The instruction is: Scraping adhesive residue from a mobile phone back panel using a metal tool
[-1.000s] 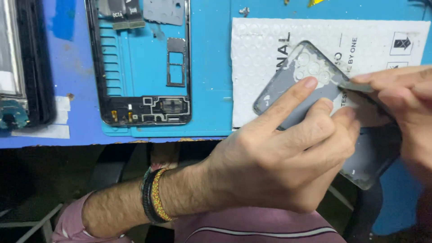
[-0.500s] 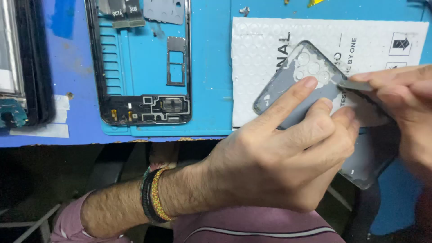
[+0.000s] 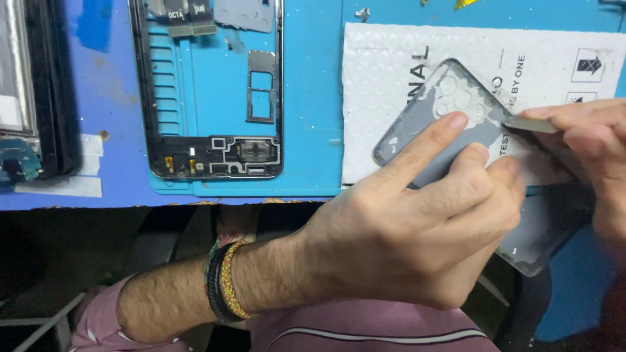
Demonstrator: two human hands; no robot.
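My left hand (image 3: 417,228) grips a translucent grey phone back cover (image 3: 424,124), its index finger stretched up beside the camera holes. The cover lies tilted over a white bubble-wrap pouch (image 3: 391,58), and its lower end (image 3: 535,248) juts past the bench edge. My right hand (image 3: 587,150) comes in from the right and pinches a thin flat metal pry tool (image 3: 525,122), whose tip touches the cover's upper right edge. Most of the cover's middle is hidden under my left fingers.
A stripped phone middle frame (image 3: 208,153) with small boards lies on the blue work mat (image 3: 313,98). At the far left sits a black phone screen assembly (image 3: 39,98) with white tape (image 3: 62,186) below it. A small screw (image 3: 362,12) rests near the top.
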